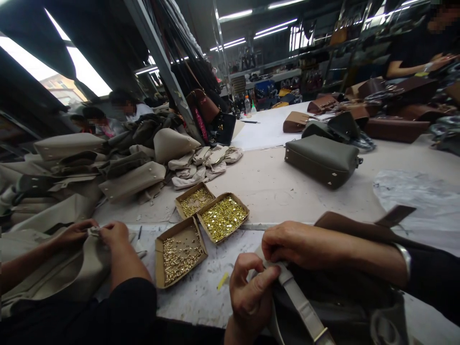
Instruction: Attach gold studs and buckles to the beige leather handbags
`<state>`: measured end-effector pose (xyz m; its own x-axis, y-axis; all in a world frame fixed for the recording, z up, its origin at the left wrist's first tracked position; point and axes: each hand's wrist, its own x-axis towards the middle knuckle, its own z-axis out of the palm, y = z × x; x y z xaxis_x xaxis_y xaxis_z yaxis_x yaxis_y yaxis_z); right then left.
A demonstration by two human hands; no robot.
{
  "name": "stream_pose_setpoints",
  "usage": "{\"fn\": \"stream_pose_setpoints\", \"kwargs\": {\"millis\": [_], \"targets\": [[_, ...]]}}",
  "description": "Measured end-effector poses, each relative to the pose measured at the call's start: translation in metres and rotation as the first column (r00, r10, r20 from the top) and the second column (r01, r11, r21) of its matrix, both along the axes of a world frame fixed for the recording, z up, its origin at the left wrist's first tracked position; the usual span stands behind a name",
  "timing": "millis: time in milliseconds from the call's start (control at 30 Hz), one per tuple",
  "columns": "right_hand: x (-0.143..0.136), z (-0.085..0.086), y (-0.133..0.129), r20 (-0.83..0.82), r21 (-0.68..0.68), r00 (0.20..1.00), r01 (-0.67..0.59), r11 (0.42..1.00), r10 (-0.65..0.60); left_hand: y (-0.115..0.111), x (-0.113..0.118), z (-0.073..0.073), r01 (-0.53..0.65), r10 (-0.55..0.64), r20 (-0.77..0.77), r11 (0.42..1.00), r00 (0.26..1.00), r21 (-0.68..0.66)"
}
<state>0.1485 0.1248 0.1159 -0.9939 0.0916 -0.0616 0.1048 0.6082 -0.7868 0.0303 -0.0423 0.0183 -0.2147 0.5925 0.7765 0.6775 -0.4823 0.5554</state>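
Note:
Across the front of a dark olive handbag (345, 282) runs a light grey strap (300, 299) with a gold-coloured metal fitting low on it. My left hand (251, 290) pinches the strap's upper end between thumb and curled fingers. Just above, my right hand (293, 243) is closed with its fingertips at the same spot, hiding whatever small part may be there. A brown leather flap (354, 225) rises behind my right wrist. Left of my hands stand cardboard trays, one with copper-gold studs (181, 256), another with shiny gold pieces (223, 218), and a third with small gold bits (196, 201).
At the left, a co-worker's hands (108, 232) hold a grey bag piece (89, 263). Grey bags (134, 182) are piled behind them. An olive bag (321, 158) lies on its side across the table. Brown bags (397, 124) and another person (417, 62) are at the far right.

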Motion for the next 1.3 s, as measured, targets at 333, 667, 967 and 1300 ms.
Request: {"fn": "stream_pose_setpoints", "kwargs": {"millis": [333,667,967,1300], "targets": [[0.003,-0.014,0.007,-0.032,-0.047,0.998,0.045,0.998,-0.046,0.0,-0.002,-0.001,0.016,-0.016,-0.008,1.0,1.0,0.014],[-0.011,0.012,-0.002,0.242,0.438,0.951,-0.282,0.854,0.19,0.0,-0.001,-0.005,0.047,-0.047,-0.013,0.999,0.999,-0.005],[-0.007,0.019,-0.001,0.229,0.313,0.95,-0.28,0.908,0.214,0.0,0.0,-0.001,0.055,-0.055,0.006,0.998,0.998,0.012],[-0.003,0.006,0.007,0.05,-0.032,0.996,-0.079,0.996,0.08,0.001,0.0,0.0,0.051,-0.051,0.004,0.999,0.999,0.018]]}}
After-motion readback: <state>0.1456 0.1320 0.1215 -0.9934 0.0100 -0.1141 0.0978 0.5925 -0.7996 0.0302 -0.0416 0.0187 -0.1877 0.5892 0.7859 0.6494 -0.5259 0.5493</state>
